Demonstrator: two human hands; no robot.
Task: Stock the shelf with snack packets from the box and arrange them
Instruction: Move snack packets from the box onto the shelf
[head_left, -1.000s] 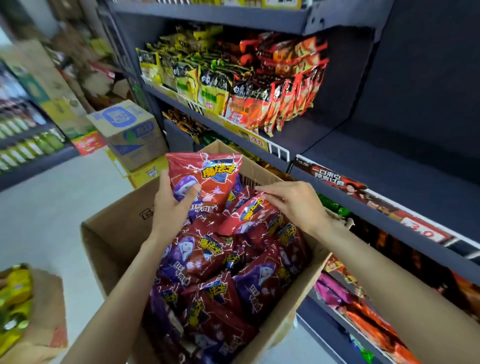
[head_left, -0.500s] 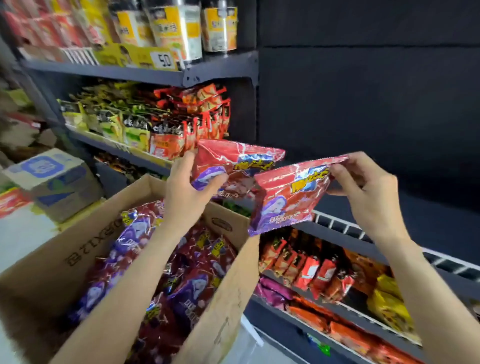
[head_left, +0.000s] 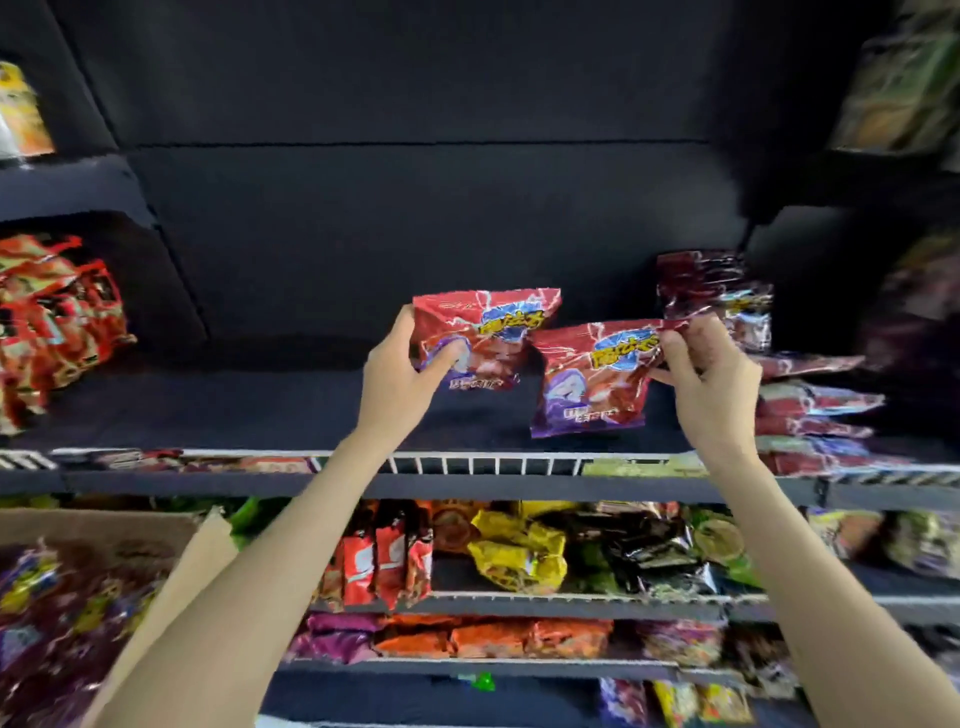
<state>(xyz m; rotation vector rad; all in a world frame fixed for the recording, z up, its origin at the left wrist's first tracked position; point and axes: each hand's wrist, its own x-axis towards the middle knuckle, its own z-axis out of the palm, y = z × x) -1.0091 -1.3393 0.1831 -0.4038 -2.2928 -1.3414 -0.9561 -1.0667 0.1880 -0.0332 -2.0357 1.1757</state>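
Dark shelving fills the view, w/ a mostly bare shelf (head_left: 218, 410) at centre behind a white wire rail (head_left: 483, 464). L hand (head_left: 397, 382) grips one red packet (head_left: 480, 338) by its left edge, thumb across the front, held over the shelf at about 12 o'clock. R hand (head_left: 709, 382) pinches a 2nd packet (head_left: 592, 379) by its top right corner; it hangs tilted at about 1 o'clock, its lower edge near the shelf, can't tell if touching. Both hands are clamped on their packets, neither let go yet.

Stack (head_left: 810, 410) of same-type packets lies flat at 3 o'clock, just beside the R hand, w/ more (head_left: 714, 293) standing behind it. So a start is made on the right end. Box (head_left: 98, 613) at 8 o'clock looks well filled w/ packets, though blurred.

Judgement: early in the job. Most of the shelf from centre to 9 o'clock is unfilled, the box has plenty left, and tidying the row is prob. yet to come. Other snacks (head_left: 57, 317) sit at 9 o'clock and on lower shelves (head_left: 519, 603).
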